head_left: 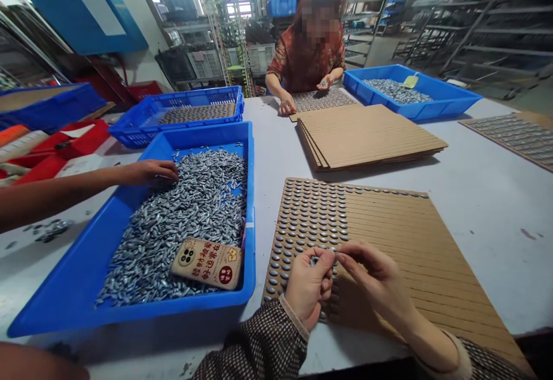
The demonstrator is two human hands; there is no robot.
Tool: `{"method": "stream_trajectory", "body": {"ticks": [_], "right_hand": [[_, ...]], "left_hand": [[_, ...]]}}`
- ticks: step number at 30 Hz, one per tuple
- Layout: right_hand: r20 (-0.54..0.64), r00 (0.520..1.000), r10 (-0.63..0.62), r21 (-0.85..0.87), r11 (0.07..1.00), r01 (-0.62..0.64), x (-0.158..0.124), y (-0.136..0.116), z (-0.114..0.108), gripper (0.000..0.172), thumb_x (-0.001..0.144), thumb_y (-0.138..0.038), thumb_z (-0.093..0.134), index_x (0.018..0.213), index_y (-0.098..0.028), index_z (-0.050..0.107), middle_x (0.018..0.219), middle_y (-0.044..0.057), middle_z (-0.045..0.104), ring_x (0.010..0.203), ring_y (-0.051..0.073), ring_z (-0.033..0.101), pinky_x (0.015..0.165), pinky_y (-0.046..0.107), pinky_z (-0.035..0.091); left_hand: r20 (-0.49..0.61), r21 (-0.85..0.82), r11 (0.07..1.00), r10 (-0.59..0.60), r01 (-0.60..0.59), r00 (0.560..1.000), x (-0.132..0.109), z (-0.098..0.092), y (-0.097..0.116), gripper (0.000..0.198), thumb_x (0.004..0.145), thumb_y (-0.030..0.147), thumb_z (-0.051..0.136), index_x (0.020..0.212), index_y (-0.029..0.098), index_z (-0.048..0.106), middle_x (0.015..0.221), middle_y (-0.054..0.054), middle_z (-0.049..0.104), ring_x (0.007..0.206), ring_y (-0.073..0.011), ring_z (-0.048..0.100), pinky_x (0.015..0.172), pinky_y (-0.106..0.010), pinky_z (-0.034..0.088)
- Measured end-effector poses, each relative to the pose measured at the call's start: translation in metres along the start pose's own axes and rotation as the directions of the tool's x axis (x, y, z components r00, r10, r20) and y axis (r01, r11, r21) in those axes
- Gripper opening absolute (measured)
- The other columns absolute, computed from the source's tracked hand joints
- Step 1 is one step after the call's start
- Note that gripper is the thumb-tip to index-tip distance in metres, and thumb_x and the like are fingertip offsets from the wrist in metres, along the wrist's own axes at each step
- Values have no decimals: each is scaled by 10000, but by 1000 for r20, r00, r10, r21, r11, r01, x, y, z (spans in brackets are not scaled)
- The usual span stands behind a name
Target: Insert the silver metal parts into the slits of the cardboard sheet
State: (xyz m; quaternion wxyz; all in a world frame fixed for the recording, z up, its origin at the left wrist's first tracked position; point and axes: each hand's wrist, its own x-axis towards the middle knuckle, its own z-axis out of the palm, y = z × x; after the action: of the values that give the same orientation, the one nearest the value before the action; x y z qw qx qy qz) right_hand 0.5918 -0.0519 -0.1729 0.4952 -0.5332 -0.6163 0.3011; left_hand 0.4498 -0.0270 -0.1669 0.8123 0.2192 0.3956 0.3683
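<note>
Our hands meet over a ribbed board partly covered with rows of small metal pieces.
Our left hand curls around a few pieces; our right hand pinches one beside it. A blue tray of pieces sits left, a co-worker's hand in it.

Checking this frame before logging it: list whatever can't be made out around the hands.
All in the head view:
- Left hand: curled fingers hide how many metal pieces it holds.
- Right hand: whether its pinch holds a piece is too small to tell.
- Cardboard sheet: both hands cover its near rows.
- Reaching arm: its owner is cut off by the left edge.
</note>
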Motion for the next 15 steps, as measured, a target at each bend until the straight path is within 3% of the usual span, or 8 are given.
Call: {"method": "stream_trajectory", "body": {"ticks": [8, 11, 15], "right_hand": [[62, 988, -138, -166, 975, 147, -12, -6, -1, 257, 926, -201, 540, 1153, -270, 639, 1015, 71, 683, 920, 197, 661, 755, 306, 568], [68, 991, -116, -184, 975, 127, -13, 1, -11, 239, 934, -190, 527, 1134, -267, 634, 1014, 63, 692, 921, 187, 663, 762, 300, 562], [89, 989, -119, -324, 935, 142, -2, 27, -33, 157, 936, -222, 528, 1032, -232, 651, 921, 60, 696, 833, 187, 659, 699, 302, 547]], "left_hand": [[-49, 86, 996, 23, -19, 999, 0, 1, -3, 376, 707, 474, 741, 780, 160, 547, 562, 69, 454, 391, -8, 295, 356, -154, 130], [-35, 125, 992, 10, -6, 999, -1, 2, -2, 327, 751, 452, 691, 814, 146, 596, 590, 54, 468, 396, -13, 310, 353, -162, 119], [-76, -18, 999, -41, 40, 996, -2, 2, 4, 296, 802, 361, 544, 967, 134, 639, 649, 35, 496, 412, -24, 334, 357, -163, 114]]}}
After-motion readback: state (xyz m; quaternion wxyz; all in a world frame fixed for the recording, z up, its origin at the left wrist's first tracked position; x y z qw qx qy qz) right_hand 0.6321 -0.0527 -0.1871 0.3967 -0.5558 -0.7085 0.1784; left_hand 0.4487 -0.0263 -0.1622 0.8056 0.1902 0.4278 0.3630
